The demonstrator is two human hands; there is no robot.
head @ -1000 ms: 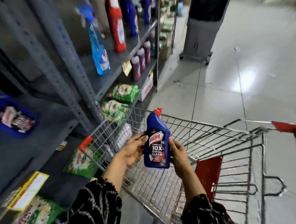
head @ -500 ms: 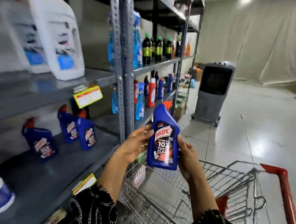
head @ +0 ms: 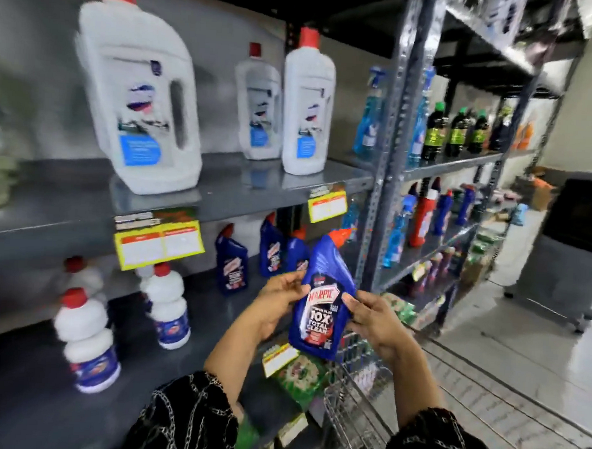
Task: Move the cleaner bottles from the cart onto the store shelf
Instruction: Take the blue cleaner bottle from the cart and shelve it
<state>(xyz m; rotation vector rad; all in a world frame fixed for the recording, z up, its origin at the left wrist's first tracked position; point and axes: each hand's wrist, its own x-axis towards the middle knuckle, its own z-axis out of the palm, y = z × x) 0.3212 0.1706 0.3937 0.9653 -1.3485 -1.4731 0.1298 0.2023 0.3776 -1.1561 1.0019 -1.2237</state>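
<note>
I hold a blue cleaner bottle (head: 323,306) with a red cap, tilted slightly right, in front of the grey store shelf (head: 214,309). My left hand (head: 278,300) grips its left side and my right hand (head: 374,316) grips its right side. Three matching blue bottles (head: 232,260) stand at the back of that shelf, just beyond the held one. The wire cart (head: 356,413) is below my hands at the bottom right; its inside is mostly out of view.
Large white jugs (head: 140,99) stand on the shelf above. Small white bottles (head: 86,337) stand on the left of the middle shelf. Yellow price tags (head: 158,243) hang from the shelf edges. A steel upright (head: 391,136) divides the racks. A dark air cooler (head: 571,249) stands on the floor at right.
I have lifted the blue bottle out of the cart and up toward the shelf with the other blue bottles. My view has swung up and left, from the cart to the shelves.
</note>
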